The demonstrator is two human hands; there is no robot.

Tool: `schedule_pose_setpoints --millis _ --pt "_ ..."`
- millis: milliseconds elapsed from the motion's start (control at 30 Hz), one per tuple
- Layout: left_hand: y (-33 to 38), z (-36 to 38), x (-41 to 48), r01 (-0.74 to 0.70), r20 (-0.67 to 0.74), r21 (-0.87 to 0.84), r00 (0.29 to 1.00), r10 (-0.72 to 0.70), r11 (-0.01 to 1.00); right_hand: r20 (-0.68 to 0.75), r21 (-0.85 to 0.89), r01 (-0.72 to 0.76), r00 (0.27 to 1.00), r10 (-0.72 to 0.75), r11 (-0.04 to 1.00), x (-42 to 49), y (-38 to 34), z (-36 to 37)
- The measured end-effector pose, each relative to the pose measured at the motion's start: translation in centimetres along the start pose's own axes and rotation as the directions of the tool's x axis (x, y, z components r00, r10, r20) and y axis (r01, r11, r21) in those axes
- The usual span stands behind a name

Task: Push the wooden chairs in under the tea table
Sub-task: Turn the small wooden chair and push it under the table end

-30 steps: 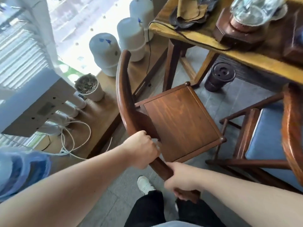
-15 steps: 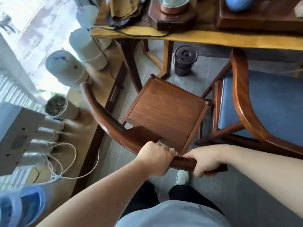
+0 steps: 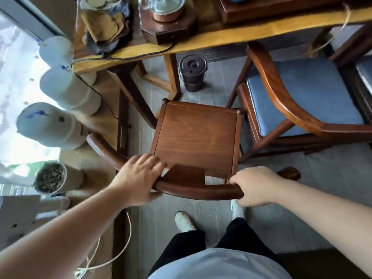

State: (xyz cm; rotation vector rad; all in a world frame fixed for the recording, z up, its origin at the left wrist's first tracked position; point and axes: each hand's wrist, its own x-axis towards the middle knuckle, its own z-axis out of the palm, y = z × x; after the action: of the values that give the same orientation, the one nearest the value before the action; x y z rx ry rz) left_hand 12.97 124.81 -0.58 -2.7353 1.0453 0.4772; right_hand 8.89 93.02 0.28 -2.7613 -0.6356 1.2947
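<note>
A dark wooden chair [image 3: 197, 137] with a bare square seat stands on the floor in front of me, its seat front pointing at the tea table [image 3: 221, 36]. The chair's front corners lie just short of the table's yellow edge. My left hand [image 3: 138, 176] lies over the curved back rail at its left, fingers spread on top and thumb underneath. My right hand [image 3: 255, 184] is wrapped around the same rail at its right. A second wooden chair with a blue cushion [image 3: 302, 93] stands to the right, partly under the table.
A dark round bin [image 3: 192, 72] sits on the floor under the table, just beyond the seat. A slanted table leg [image 3: 132, 93] is close to the chair's left front. White cylinders [image 3: 68, 91], a plant pot [image 3: 51, 178] and loose cables [image 3: 120, 252] line the left ledge.
The chair has turned from slanted to square-on with the table. My left hand has loosened from a fist to spread fingers over the rail. My right hand has kept its grip.
</note>
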Motion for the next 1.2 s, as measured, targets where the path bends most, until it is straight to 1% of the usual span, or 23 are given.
schedule_pose_setpoints --millis 67,167,233,333,533,700,867,1200 --pt "-2.1 -0.3 0.6 -0.012 0.101 0.019 0.995 0.01 1.0 -0.1 0.029 -0.064 0.993 0.066 0.998 0.0 -1.2 0.5" --pt "-3.2 -0.7 1.0 -0.106 0.226 -0.005 0.969 0.104 0.994 -0.197 0.056 -0.082 0.976 0.091 0.995 0.4 -3.2 0.7" --pt "-3.4 -0.7 1.2 -0.116 0.259 0.004 0.96 0.111 0.993 -0.211 0.041 -0.064 0.975 0.072 0.997 1.1 -4.2 0.5" --pt "-2.9 -1.1 1.4 -0.071 0.305 0.047 0.951 0.054 0.996 -0.172 -0.007 -0.068 0.983 0.066 0.998 1.4 -4.6 -0.1" --pt "-1.9 -0.4 1.6 -0.017 0.272 0.05 0.962 0.003 0.999 -0.117 -0.033 -0.042 0.992 0.038 0.999 0.9 -3.5 -1.0" --pt "0.1 -0.9 2.7 0.049 0.224 0.029 0.973 -0.054 0.998 -0.133 -0.133 -0.045 0.991 0.027 0.99 1.5 -0.1 -2.6" --pt "0.2 -1.3 3.7 0.111 0.197 0.014 0.974 -0.112 0.994 -0.128 -0.192 -0.016 0.992 -0.009 0.981 2.7 1.6 -4.4" --pt "2.6 -2.7 7.2 0.13 0.177 -0.007 0.976 -0.127 0.992 -0.12 -0.213 -0.035 0.993 0.009 0.976 2.9 6.4 -6.5"
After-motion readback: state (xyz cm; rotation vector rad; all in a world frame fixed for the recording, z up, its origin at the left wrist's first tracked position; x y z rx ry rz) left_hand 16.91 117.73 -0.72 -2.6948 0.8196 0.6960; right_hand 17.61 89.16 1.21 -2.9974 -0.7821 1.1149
